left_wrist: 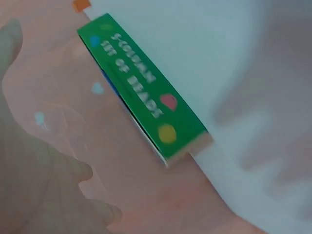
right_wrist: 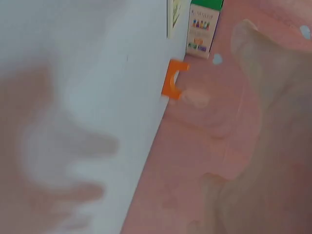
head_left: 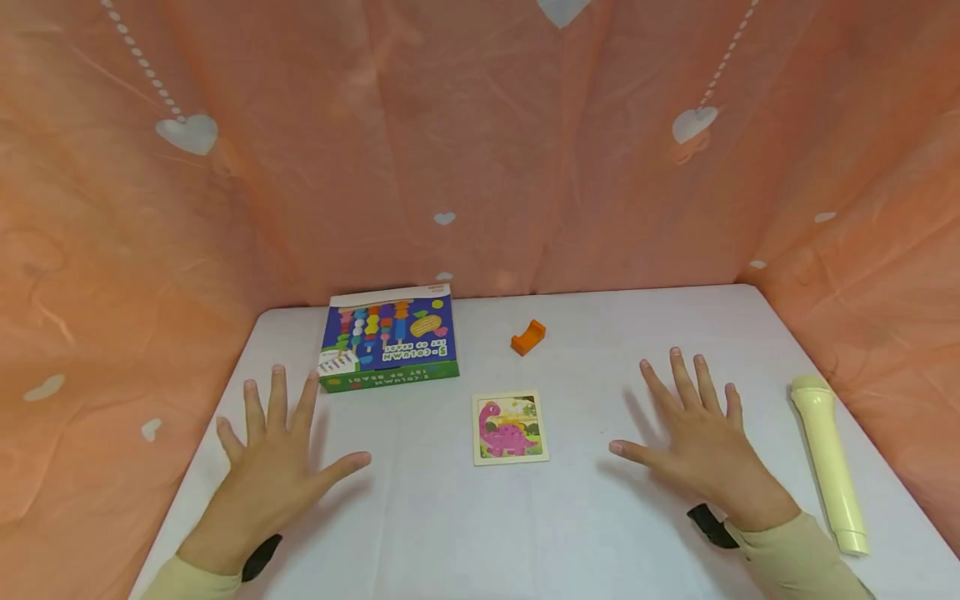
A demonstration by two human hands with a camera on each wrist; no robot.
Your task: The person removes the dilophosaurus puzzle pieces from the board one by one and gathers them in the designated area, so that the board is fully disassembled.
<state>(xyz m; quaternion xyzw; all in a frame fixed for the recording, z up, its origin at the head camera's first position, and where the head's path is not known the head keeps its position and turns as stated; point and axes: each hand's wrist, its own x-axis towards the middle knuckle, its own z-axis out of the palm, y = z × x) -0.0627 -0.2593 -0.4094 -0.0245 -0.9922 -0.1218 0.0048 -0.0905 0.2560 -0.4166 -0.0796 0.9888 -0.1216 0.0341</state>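
Left hand (head_left: 273,467) and right hand (head_left: 705,450) hover spread and empty over the table (head_left: 450,542), at 9 and 3 o'clock from the card (head_left: 511,429). Box (head_left: 390,342) lies at 10 o'clock, block (head_left: 529,339) at 12, tube (head_left: 831,467) beyond the right hand at 3. Handling seems not yet begun; any pickup calls for lowering and curling fingers.

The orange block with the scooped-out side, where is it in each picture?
Head: the orange block with a curved notch lies just below and slightly right of the picture's middle.
Left wrist: a bit of the block shows at the top edge, towards the left.
Right wrist: the block is above the middle, slightly right.
Shared landmark: the blue-and-green rectangular box, partly cut off in the right wrist view.
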